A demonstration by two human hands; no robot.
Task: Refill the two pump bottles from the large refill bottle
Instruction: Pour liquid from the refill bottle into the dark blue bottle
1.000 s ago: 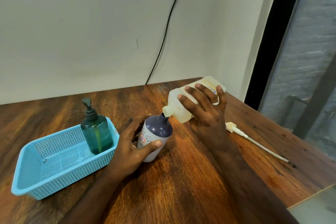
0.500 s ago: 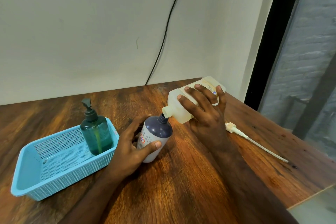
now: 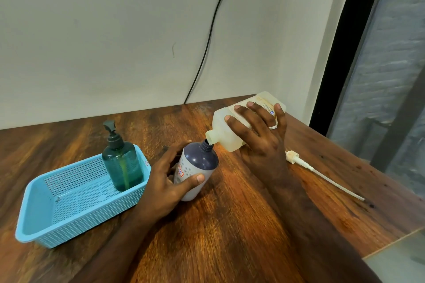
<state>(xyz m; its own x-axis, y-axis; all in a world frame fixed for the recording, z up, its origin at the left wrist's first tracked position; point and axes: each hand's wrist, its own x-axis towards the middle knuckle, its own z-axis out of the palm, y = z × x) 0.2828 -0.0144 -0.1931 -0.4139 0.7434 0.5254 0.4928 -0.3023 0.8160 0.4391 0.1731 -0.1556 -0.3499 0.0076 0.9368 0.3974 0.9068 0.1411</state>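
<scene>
Beside the basket (image 3: 80,220), both hands (image 3: 165,188) (image 3: 262,135) hold bottles mid-table, pump (image 3: 322,173) rightward

Right hand (image 3: 259,138) tips refill bottle (image 3: 232,131), spout at neck of grey bottle (image 3: 195,172) gripped by left hand (image 3: 165,186). Green pump bottle (image 3: 122,163) in blue basket (image 3: 69,213), left of grey bottle.

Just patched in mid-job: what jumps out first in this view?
At table centre, the right hand tips the large refill bottle so its spout meets the open neck of the purple-topped bottle, which the left hand grips at a tilt. To the left, a green pump bottle stands upright in the blue basket. A loose white pump lies on the wood to the right.
</scene>
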